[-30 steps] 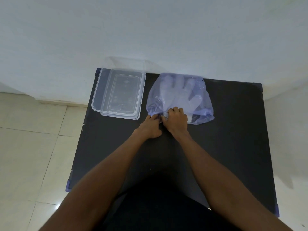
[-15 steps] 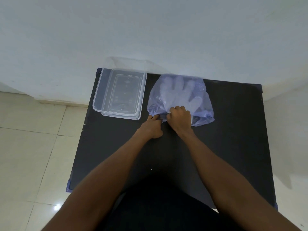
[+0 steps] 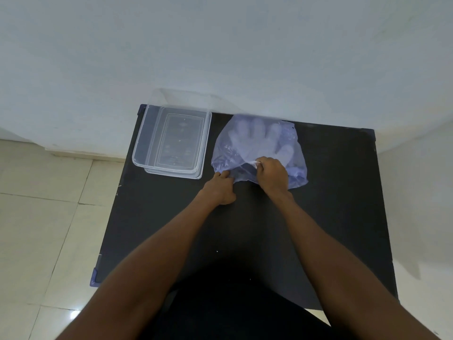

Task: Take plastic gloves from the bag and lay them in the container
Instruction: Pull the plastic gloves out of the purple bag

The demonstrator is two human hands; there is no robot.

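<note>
A translucent pale-purple plastic bag (image 3: 228,153) lies at the back middle of the black table (image 3: 331,204). Whitish plastic gloves (image 3: 255,138) show through it, fingers pointing toward the wall. My left hand (image 3: 220,188) pinches the bag's near-left edge against the table. My right hand (image 3: 272,175) pinches and lifts the upper layer of the bag's mouth, so the mouth gapes between my hands. A clear rectangular container (image 3: 142,146) sits to the left of the bag, with nothing visible inside.
The table stands against a white wall (image 3: 220,45). Tiled floor (image 3: 36,217) lies to the left. The table's left edge runs just beside the container. My body covers the table's near edge.
My right hand has moved up and to the right, pulling the bag's top layer away from my left hand, so the mouth has opened wider. My left hand has stayed put.
</note>
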